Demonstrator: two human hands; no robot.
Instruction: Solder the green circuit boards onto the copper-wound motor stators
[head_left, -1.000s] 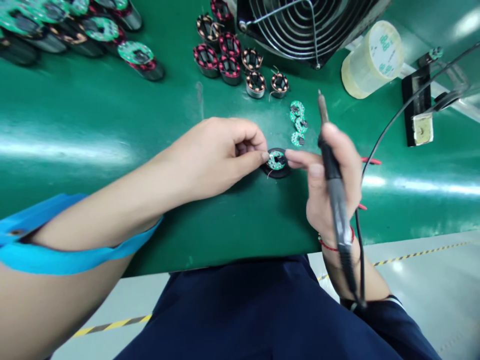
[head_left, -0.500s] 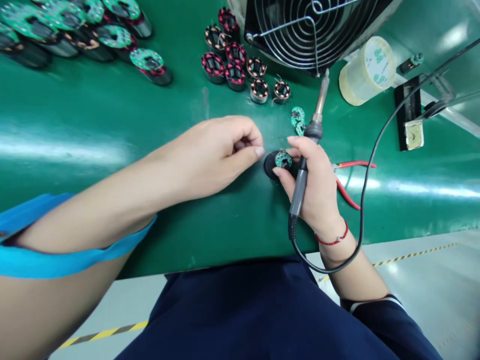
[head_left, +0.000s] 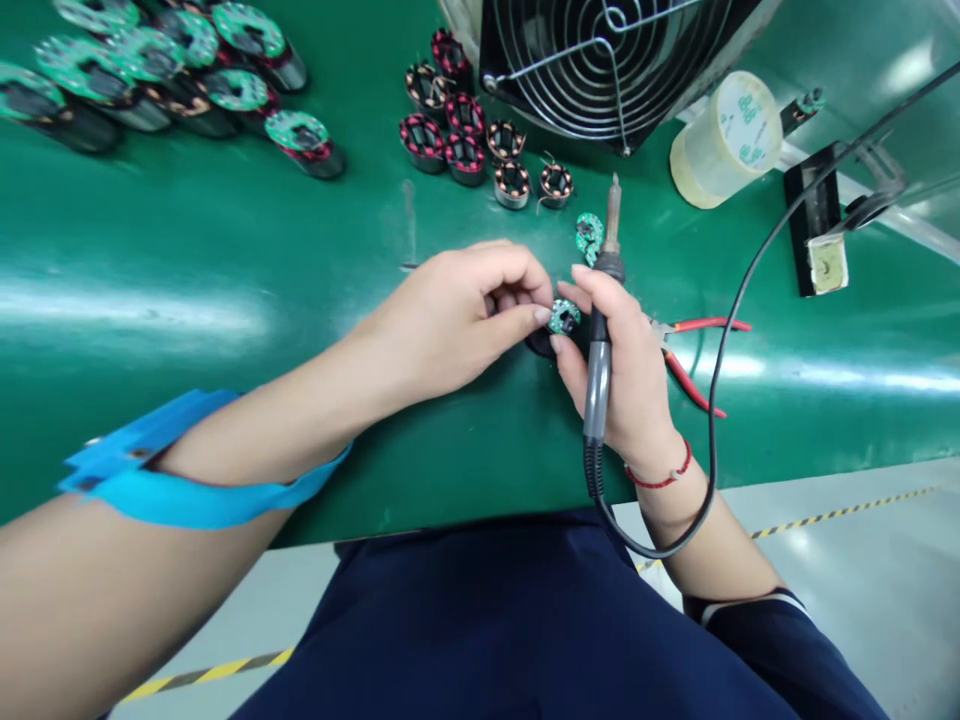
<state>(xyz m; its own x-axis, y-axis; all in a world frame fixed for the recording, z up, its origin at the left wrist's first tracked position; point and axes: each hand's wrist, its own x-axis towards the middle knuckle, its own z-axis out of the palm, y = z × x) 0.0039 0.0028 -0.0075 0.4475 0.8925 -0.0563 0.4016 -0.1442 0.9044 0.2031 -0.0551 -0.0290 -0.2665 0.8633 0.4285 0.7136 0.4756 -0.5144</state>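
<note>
A small round green circuit board [head_left: 564,317] lies over a dark round base [head_left: 540,343], between my two hands. My left hand [head_left: 480,315] is closed in a pinch, its thumb and forefinger tips at the board's left edge; what they hold, if anything, is hidden. A soldering iron [head_left: 598,385] rests in my right hand [head_left: 630,350], its tip pointing away from me. The thumb and a finger of that hand reach out around the board's right side. Just beyond it are loose green circuit boards [head_left: 589,236].
Red-handled pliers [head_left: 697,365] lie right of my right hand. Several motor stators [head_left: 465,155] stand near a fan [head_left: 600,70]; others with green boards [head_left: 300,140] are at far left. A solder spool [head_left: 724,140] and an iron stand [head_left: 817,225] are at right. The iron's cord [head_left: 716,400] loops over my right forearm.
My left hand has moved right, up to the board's edge. The soldering iron has swung more upright in my right hand, its tip shifting left.
</note>
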